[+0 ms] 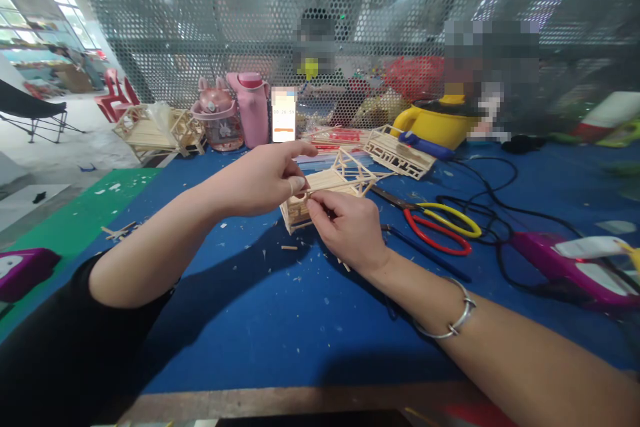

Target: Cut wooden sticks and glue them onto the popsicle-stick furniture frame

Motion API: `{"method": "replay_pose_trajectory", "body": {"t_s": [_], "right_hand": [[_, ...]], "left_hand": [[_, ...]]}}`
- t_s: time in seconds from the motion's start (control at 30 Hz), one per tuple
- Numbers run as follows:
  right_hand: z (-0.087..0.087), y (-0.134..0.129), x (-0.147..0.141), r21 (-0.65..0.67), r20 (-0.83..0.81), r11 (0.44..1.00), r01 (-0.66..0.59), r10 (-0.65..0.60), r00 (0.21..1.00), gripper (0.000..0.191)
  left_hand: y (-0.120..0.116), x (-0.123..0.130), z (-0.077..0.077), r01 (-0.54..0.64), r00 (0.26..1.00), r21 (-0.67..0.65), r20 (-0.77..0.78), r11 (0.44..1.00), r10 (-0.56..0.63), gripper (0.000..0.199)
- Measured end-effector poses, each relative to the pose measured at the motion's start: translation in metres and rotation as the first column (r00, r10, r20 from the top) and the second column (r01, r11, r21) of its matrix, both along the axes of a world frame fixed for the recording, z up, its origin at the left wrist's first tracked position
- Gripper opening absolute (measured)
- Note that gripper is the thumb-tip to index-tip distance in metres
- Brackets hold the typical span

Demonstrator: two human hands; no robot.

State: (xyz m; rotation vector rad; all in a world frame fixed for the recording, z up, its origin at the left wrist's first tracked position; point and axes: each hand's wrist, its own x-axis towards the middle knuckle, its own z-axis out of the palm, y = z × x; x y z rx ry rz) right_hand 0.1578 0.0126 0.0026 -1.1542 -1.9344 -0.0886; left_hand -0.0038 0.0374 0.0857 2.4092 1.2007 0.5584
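A small model built of thin wooden sticks [325, 181] stands on the blue table covering, with a flat slatted deck and a triangular frame at its right end. My left hand [267, 177] reaches over its left end, thumb and fingers closed at a thin wooden stick. My right hand [350, 223] pinches the same stick [345, 185] from the near side, close to the left fingertips. The stick runs rightward along the model. Both hands hide part of the model's front.
Scissors [440, 227] and a blue pen-like tool lie right of the model, near black cables and a purple device [575, 273]. Behind are another stick model [400, 150], a yellow pot [437, 123], a lit phone [284, 115] and a pink bottle [253, 110].
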Motion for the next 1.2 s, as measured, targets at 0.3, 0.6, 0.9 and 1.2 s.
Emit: {"method": "replay_pose_trajectory", "body": {"t_s": [0.3,0.6,0.9,1.2], "right_hand": [[0.001,0.0,0.001,-0.023,-0.004,0.999,0.024,-0.024,1.0,0.022],[-0.001,0.002,0.003,-0.061,-0.018,0.998,-0.02,0.019,1.0,0.024],[0.005,0.005,0.018,-0.029,-0.026,0.998,0.056,-0.057,0.998,0.021],[0.001,0.002,0.012,-0.035,0.036,0.999,0.006,-0.004,0.999,0.022]], "left_hand": [[-0.004,0.003,0.002,0.01,0.999,0.06,-0.051,0.998,-0.007,0.051],[-0.002,0.008,-0.011,-0.011,0.999,0.159,-0.042,0.987,0.018,0.041],[-0.004,0.01,-0.012,-0.044,0.999,0.164,-0.013,0.986,0.047,0.036],[-0.004,0.01,-0.011,-0.047,0.999,0.155,-0.01,0.987,0.05,0.036]]}}
